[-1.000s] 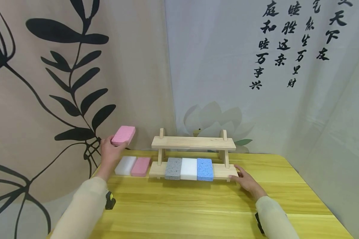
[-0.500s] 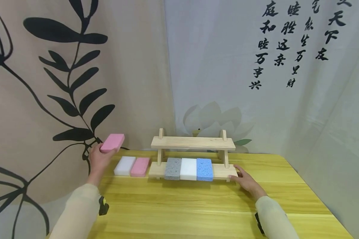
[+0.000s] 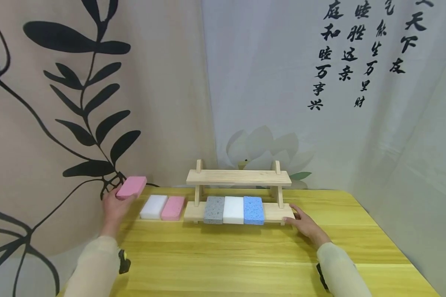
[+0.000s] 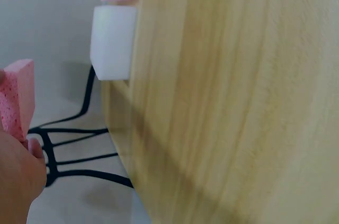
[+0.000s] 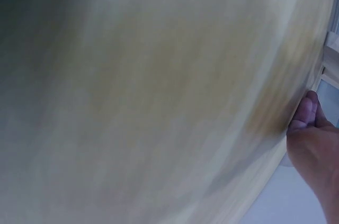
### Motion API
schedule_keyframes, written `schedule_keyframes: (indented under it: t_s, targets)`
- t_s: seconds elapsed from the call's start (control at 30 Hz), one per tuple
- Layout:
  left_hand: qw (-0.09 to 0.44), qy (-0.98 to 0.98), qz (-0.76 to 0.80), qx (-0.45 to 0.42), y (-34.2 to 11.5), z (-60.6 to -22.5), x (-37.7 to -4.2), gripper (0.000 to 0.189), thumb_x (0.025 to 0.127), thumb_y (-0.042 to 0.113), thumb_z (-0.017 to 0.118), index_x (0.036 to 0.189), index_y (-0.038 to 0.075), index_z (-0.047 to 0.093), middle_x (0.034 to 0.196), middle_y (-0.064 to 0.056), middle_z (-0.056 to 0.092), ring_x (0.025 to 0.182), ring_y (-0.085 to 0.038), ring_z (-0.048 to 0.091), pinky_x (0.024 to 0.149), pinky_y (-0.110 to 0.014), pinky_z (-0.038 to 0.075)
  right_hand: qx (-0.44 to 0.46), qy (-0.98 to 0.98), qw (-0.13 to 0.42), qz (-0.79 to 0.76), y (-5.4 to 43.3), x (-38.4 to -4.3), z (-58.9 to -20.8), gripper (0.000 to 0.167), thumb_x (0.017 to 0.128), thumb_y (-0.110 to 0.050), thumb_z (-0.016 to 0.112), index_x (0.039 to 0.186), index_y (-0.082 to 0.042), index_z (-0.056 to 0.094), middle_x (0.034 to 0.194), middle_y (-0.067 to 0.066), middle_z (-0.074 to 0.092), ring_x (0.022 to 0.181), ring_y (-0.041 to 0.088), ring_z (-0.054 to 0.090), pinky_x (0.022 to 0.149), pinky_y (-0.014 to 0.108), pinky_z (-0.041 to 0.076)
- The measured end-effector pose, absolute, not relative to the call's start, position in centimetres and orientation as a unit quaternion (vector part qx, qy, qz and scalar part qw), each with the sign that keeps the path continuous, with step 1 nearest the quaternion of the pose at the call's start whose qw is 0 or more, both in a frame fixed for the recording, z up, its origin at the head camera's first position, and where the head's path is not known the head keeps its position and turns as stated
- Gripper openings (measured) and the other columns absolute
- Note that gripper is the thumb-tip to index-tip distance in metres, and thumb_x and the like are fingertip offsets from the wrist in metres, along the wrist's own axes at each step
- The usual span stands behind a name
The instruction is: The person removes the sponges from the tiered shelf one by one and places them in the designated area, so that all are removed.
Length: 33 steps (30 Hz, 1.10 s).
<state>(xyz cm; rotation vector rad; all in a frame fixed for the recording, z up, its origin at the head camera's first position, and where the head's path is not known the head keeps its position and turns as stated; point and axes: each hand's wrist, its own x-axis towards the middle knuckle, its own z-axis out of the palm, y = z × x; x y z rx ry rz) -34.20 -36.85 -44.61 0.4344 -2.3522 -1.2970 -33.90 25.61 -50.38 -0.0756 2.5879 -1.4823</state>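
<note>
My left hand (image 3: 113,209) holds a pink sponge (image 3: 132,187) raised above the left back part of the table. In the left wrist view the same pink sponge (image 4: 24,94) stands tilted between thumb and fingers. With my right hand (image 3: 306,226) I grip the right end of the lower board of a two-tier wooden rack (image 3: 276,213). A grey sponge (image 3: 213,210), a white sponge (image 3: 233,210) and a blue sponge (image 3: 253,210) sit side by side on that board. The right wrist view shows my right hand (image 5: 312,139) at its edge, with the rack mostly cut off.
Left of the rack, a white sponge (image 3: 154,207) and another pink sponge (image 3: 173,208) lie side by side on the wooden table (image 3: 223,264). The rack's upper board (image 3: 239,177) bears nothing. A printed cloth (image 3: 167,103) hangs behind the table.
My left hand has moved left and down with the pink sponge. The right hand keeps its grip on the rack's end, and the other sponges lie as before.
</note>
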Motion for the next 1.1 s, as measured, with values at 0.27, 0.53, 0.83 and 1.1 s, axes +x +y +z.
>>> schedule_keyframes:
  t_s: [0.27,0.53,0.83,1.1]
  targets:
    - [0.181,-0.856,-0.455,0.165,-37.6,-46.1,-34.1,0.080,0.093,0.035,0.066,0.146,-0.012,0.031,0.142,-0.034,0.033,0.127,-0.047,0.037,0.109,-0.059,0.031,-0.029,0.864,0.077,-0.497,25.9,-34.1,-50.4,0.088,0.095,-0.045,0.064,0.158,-0.008,0.015,0.150,0.036,0.031,0.132,0.048,0.040,0.104,0.062,0.036]
    - [0.174,-0.861,-0.447,0.168,-38.3,-47.9,-34.3,0.078,0.091,0.035,0.069,0.144,-0.013,0.035,0.137,-0.035,0.038,0.123,-0.048,0.040,0.107,-0.060,0.033,-0.026,0.863,0.078,-0.498,25.9,-34.1,-50.6,0.086,0.095,-0.044,0.064,0.158,-0.009,0.016,0.150,0.036,0.031,0.133,0.048,0.039,0.104,0.062,0.036]
    - [0.168,-0.873,-0.419,0.187,-39.1,-49.2,-33.7,0.081,0.090,0.034,0.069,0.142,-0.017,0.034,0.137,-0.038,0.036,0.126,-0.051,0.034,0.110,-0.060,0.026,-0.020,0.861,0.081,-0.502,25.9,-34.1,-50.8,0.089,0.093,-0.048,0.065,0.159,-0.014,0.017,0.152,0.034,0.029,0.135,0.047,0.037,0.105,0.061,0.036]
    - [0.137,-0.871,-0.426,0.201,-39.1,-49.7,-34.0,0.084,0.091,0.036,0.067,0.145,-0.017,0.029,0.140,-0.038,0.030,0.127,-0.051,0.030,0.111,-0.061,0.023,-0.016,0.866,0.075,-0.493,26.1,-34.0,-50.6,0.087,0.093,-0.048,0.065,0.159,-0.014,0.018,0.154,0.034,0.025,0.139,0.049,0.030,0.106,0.062,0.033]
